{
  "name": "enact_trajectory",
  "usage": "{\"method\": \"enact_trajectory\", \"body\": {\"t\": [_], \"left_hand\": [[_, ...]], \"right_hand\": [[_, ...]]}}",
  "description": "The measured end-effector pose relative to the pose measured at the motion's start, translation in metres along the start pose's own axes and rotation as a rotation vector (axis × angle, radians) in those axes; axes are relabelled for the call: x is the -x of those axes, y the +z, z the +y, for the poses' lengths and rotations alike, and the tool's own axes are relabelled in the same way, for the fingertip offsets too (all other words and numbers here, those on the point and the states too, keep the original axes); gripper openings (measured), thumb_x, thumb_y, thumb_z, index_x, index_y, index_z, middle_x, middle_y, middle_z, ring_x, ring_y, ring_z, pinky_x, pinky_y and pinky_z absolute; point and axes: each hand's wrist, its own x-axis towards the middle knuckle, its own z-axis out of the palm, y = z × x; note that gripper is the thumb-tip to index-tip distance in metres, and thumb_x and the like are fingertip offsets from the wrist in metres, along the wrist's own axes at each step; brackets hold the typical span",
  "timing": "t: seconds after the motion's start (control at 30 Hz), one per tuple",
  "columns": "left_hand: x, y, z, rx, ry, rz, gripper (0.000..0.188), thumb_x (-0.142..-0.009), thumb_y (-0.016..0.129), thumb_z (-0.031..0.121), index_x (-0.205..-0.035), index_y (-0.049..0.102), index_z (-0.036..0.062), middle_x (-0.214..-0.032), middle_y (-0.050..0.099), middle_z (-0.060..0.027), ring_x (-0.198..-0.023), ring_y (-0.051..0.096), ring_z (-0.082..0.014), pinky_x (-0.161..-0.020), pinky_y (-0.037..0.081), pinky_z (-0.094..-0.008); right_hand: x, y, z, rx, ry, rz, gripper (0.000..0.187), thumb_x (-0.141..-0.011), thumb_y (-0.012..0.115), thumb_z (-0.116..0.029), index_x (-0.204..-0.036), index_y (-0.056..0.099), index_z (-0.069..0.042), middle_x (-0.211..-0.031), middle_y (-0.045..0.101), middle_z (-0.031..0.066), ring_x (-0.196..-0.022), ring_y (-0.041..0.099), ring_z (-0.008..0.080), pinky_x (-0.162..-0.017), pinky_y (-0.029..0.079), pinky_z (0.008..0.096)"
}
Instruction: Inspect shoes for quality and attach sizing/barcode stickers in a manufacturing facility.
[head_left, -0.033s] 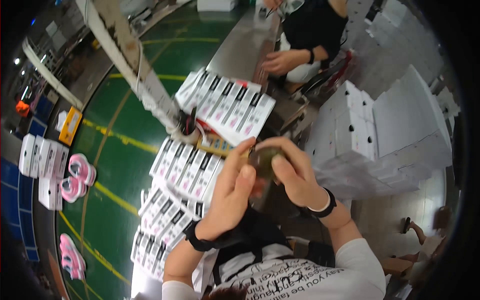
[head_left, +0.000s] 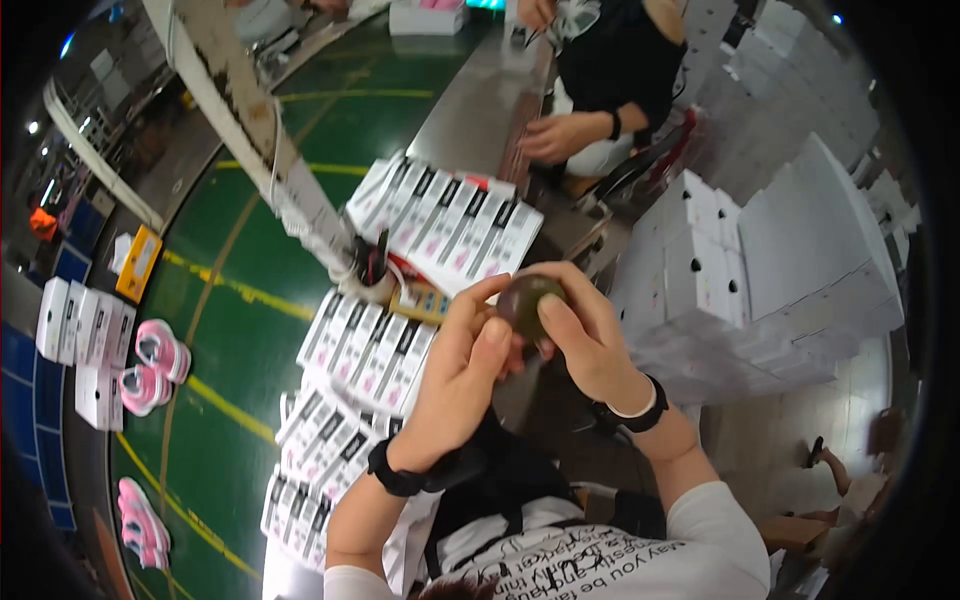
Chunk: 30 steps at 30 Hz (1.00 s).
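Between left hand (head_left: 455,385) and right hand (head_left: 597,352), a rounded brown-green object (head_left: 526,308) (fruit-like) is sitting; right fingers are grasping it, thumb pressing, presumably for steadiness; left fingers are curling alongside, grip unclear.

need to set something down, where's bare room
Bare: the green surface between the pink sneakers and labelled white boxes; the grey worktop between that surface and the co-worker's hand. Crowded: left of the left hand, with those boxes; right of the right hand, with stacked white cartons.
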Motion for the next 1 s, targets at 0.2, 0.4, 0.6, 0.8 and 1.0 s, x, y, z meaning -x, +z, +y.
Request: {"method": "enact_trajectory", "body": {"t": [0.2, 0.4, 0.6, 0.8, 1.0], "left_hand": [[-0.066, -0.008, 0.004, -0.231, 0.071, 0.145, 0.046, -0.094, 0.06, 0.015, -0.133, 0.044, -0.0027, -0.111, 0.055, -0.0067, -0.085, 0.057, -0.0082, -0.073, 0.047, -0.0208], [-0.013, -0.017, 0.025, -0.278, -0.144, -0.082, 0.047, -0.09, 0.059, 0.003, -0.134, 0.044, -0.0019, -0.117, 0.055, -0.0112, -0.095, 0.059, -0.0135, -0.084, 0.049, -0.0273], [0.029, -0.052, 0.05, -0.434, -0.265, 0.049, 0.047, -0.088, 0.065, 0.008, -0.131, 0.047, 0.0005, -0.117, 0.056, -0.0113, -0.091, 0.06, -0.011, -0.078, 0.048, -0.0234], [0.057, -0.072, 0.058, -0.433, -0.349, 0.104, 0.046, -0.088, 0.064, 0.005, -0.13, 0.048, -0.0027, -0.114, 0.057, -0.0109, -0.091, 0.06, -0.0098, -0.078, 0.047, -0.0223], [0.094, -0.097, 0.061, -0.435, -0.458, 0.133, 0.059, -0.084, 0.066, 0.005, -0.137, 0.04, -0.0024, -0.123, 0.05, -0.0204, -0.102, 0.059, -0.0218, -0.083, 0.048, -0.031]], "right_hand": [[-0.078, -0.044, 0.031, -0.607, 0.207, 0.08, 0.029, -0.098, 0.054, -0.028, -0.114, 0.053, -0.004, -0.101, 0.063, 0.0089, -0.085, 0.062, 0.0156, -0.07, 0.049, 0.0257], [-0.166, -0.111, 0.1, -0.924, 0.289, 0.182, 0.028, -0.093, 0.062, -0.024, -0.11, 0.057, -0.003, -0.107, 0.06, 0.0094, -0.099, 0.06, 0.0223, -0.082, 0.053, 0.0281], [-0.173, -0.113, 0.107, -0.934, 0.169, 0.366, 0.018, -0.089, 0.067, -0.015, -0.101, 0.06, -0.003, -0.103, 0.06, 0.0055, -0.098, 0.059, 0.0174, -0.094, 0.051, 0.03], [-0.178, -0.118, 0.114, -0.824, 0.061, 0.406, 0.022, -0.086, 0.07, -0.013, -0.103, 0.061, -0.001, -0.105, 0.064, 0.0051, -0.1, 0.059, 0.0153, -0.095, 0.05, 0.0293], [-0.179, -0.108, 0.119, -0.762, 0.06, 0.487, 0.022, -0.085, 0.071, -0.01, -0.102, 0.061, 0.0, -0.106, 0.064, 0.0069, -0.1, 0.06, 0.0142, -0.093, 0.052, 0.0294]]}}
